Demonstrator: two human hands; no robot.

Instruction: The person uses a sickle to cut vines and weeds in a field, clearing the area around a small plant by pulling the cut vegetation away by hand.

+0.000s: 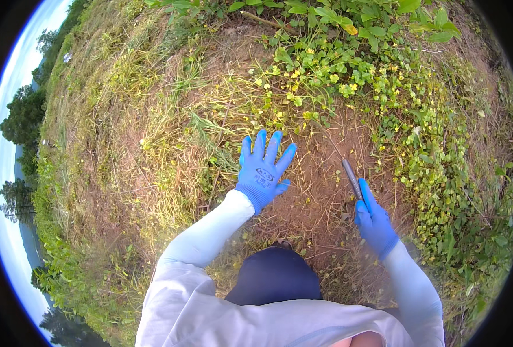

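My left hand (263, 171), in a blue knit work glove, is spread palm down over pulled and cut weeds near the middle of the view, its fingers apart and nothing in it. My right hand (374, 221), gloved alike, grips the lower end of a dark handle (352, 178). From that handle a thin metal shaft or blade (333, 145) runs up and left to low green weeds (310, 116); its tip is hard to make out among them. Reddish bare soil (315, 186) lies between my two hands.
Clover-like ground cover with yellowish leaves (430, 152) spreads to the right. A leafy shrub (369, 21) stands at the top, a cut stem (263, 19) beside it. Flattened yellowing weeds (165, 130) cover the left. My bent knee (278, 275) is below my left hand.
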